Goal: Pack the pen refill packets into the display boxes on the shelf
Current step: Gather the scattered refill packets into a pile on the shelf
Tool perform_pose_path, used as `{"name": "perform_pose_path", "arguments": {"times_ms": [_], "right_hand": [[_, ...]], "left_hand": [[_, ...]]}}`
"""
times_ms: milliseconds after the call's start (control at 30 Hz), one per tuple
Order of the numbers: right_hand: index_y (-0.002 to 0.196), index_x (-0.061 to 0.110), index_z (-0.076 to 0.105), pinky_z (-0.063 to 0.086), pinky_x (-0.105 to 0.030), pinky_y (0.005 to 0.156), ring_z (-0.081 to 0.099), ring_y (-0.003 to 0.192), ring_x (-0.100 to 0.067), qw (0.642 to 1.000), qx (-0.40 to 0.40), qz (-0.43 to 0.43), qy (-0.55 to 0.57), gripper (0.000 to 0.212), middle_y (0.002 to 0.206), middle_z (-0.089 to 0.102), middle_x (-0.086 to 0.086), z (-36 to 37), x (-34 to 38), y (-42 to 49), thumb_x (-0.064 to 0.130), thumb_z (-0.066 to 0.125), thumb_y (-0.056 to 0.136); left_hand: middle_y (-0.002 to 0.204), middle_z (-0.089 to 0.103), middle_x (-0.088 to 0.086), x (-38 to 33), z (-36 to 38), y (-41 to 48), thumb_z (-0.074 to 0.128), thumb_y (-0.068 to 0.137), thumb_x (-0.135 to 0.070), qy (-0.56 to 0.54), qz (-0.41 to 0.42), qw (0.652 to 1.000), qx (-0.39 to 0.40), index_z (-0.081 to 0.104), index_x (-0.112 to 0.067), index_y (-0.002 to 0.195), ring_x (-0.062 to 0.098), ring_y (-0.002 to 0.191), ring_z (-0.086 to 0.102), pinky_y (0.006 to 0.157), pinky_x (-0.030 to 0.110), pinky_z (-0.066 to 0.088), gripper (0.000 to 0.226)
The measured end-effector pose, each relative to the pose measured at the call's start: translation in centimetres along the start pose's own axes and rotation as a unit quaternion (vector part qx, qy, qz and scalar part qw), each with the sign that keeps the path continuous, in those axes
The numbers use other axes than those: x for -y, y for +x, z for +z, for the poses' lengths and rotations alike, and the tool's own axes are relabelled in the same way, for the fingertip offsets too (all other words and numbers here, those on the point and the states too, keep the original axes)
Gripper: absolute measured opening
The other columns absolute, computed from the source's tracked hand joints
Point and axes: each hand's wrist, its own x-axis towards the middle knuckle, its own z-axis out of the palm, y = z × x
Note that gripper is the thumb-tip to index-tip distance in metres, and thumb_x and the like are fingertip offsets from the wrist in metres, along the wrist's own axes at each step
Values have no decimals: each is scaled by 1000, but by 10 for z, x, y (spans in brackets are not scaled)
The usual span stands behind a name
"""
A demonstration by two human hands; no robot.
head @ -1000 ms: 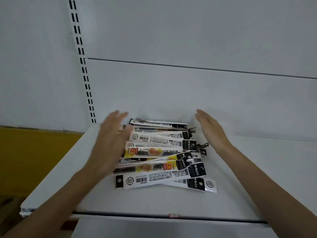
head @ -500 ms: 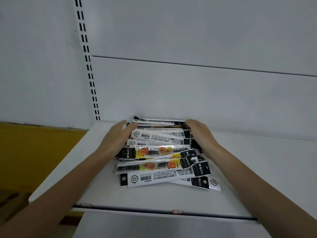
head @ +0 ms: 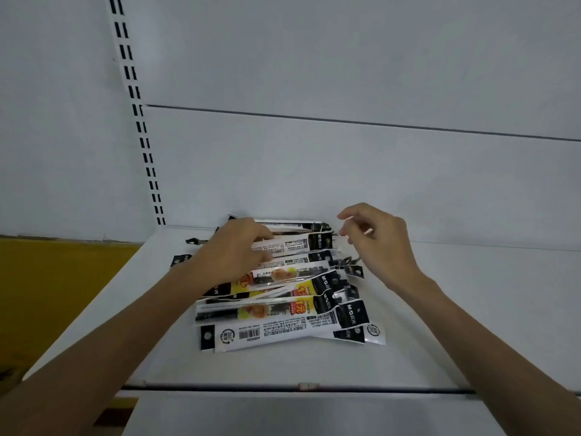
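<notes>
Heap of packets [head: 283, 333] on shelf [head: 471, 309], against back panel [head: 345, 177]. At heap's far left: left hand [head: 229, 250], thumb and fingers pinching one white packet [head: 292, 245]. Over heap's right end: right hand [head: 380, 240], fingers loosely curled, nothing in them.

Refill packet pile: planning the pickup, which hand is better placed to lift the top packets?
Left, probably: the left hand grips upper packets of the pile of white, black and yellow plastic refill packets; the right hand hovers by their black ends, seemingly empty.
</notes>
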Motion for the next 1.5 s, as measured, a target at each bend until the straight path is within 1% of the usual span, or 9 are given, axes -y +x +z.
{"name": "perform_pose_path", "arguments": {"times_ms": [300, 400, 567, 700, 867, 1100, 1267, 1367, 1500], "right_hand": [[97, 21, 73, 34, -10, 56, 45, 59, 0, 975, 178, -26, -129, 17, 64, 50, 12, 10, 12, 1, 24, 69, 80], [105, 23, 71, 32, -18, 54, 42, 57, 1, 944, 263, -47, -195, 25, 59, 47, 18, 24, 22, 3, 31, 68, 82], [96, 20, 69, 37, -26, 58, 52, 67, -15, 945, 196, -46, -258, 17, 81, 64, -2, 31, 25, 11, 27, 54, 90], [97, 26, 70, 39, -26, 60, 52, 66, -8, 932, 279, -87, -213, 25, 75, 59, 8, 33, 35, 8, 46, 61, 84], [98, 16, 73, 46, -32, 82, 57, 92, -14, 916, 313, -150, -201, 22, 98, 65, 2, 44, 41, 5, 32, 65, 85], [101, 11, 48, 35, -31, 55, 46, 59, -14, 930, 199, -234, -199, 17, 71, 48, 6, 37, 51, 2, 24, 38, 99], [113, 23, 55, 46, -27, 74, 56, 87, -4, 914, 348, -69, -198, 52, 99, 58, 16, 43, 45, -6, 52, 70, 73], [106, 20, 63, 43, -29, 87, 56, 100, -13, 935, 329, -6, -131, 37, 105, 59, 8, 47, 42, -1, 37, 74, 75], [84, 22, 59, 48, -31, 69, 63, 75, -23, 961, 262, -11, -92, 9, 84, 62, 4, 52, 43, 6, 26, 67, 84]], "left_hand": [[86, 63, 6, 9, -10, -2, 51, 92, -25, -89, -48, 985, -138, 60, -13, 102, 14, 63, 53, 52, 27, 43, 18], [93, 61, 4, 11, -16, -6, 50, 92, -20, -92, -56, 981, -164, 58, -12, 109, 5, 62, 50, 46, 10, 36, 20], [115, 61, 7, 17, -23, -20, 50, 92, -18, -108, -86, 977, -162, 55, -16, 117, 5, 65, 52, 43, 9, 39, 26], [111, 60, 7, 23, -23, -31, 45, 94, -23, -121, -91, 975, -164, 48, -16, 115, 10, 63, 60, 47, 17, 48, 22], [109, 62, 7, 28, -26, -40, 45, 95, -22, -191, -134, 957, -170, 46, -14, 122, 6, 66, 61, 48, 16, 47, 28], [86, 65, -10, 39, -38, -62, 45, 94, -9, -380, -186, 889, -174, 50, -22, 113, 1, 61, 65, 45, 11, 44, 24], [94, 70, 5, 42, -38, -71, 52, 90, -9, -520, -205, 815, -152, 56, -15, 112, 20, 81, 69, 71, 36, 55, 23], [79, 66, 6, 41, -37, -73, 57, 87, -12, -565, -213, 787, -127, 60, -11, 110, 16, 61, 66, 55, 31, 53, 23], [77, 63, 4, 43, -35, -76, 55, 89, -16, -567, -207, 790, -109, 61, -17, 111, 14, 60, 64, 56, 33, 54, 22]]}}
